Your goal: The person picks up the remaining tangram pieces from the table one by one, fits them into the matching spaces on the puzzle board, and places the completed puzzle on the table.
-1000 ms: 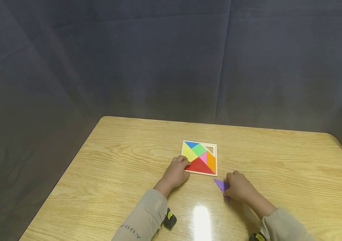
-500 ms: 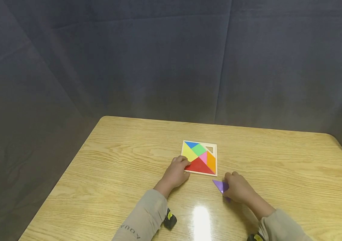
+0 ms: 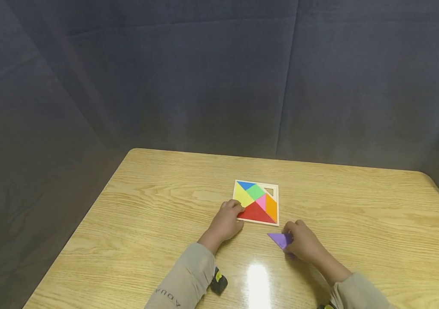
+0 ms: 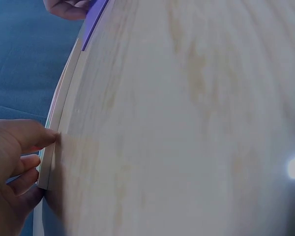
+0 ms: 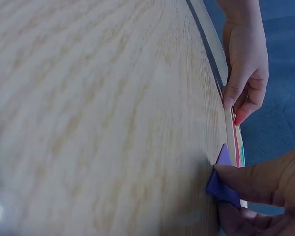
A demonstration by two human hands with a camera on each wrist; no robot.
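Note:
A square wooden tangram tray point(image 3: 257, 222) lies mid-table with blue, yellow, green, pink, orange and red pieces set in it. Bare wood and a small triangular cutout show at its far right corner. My left hand point(image 3: 225, 221) grips the tray's near left corner, fingertips over the yellow and red pieces point(image 3: 258, 213); in the left wrist view the thumb meets the tray's near edge point(image 4: 61, 98). Just off the tray's near right corner, my right hand point(image 3: 302, 242) pinches a purple triangle tangram piece point(image 3: 279, 239) between thumb and fingers. Its right part is hidden by the fingers.
The wood-grain table point(image 3: 157, 189) extends around the tray on every side. A dark cloth point(image 3: 204, 86) hangs behind the table and along its left. Black wrist devices point(image 3: 218, 282) sit below both sleeves, and a bright reflection shines near the front.
The purple triangle has shifted slightly left and turned in my right hand, so more of its flat face shows. My left hand and the tray have stayed put.

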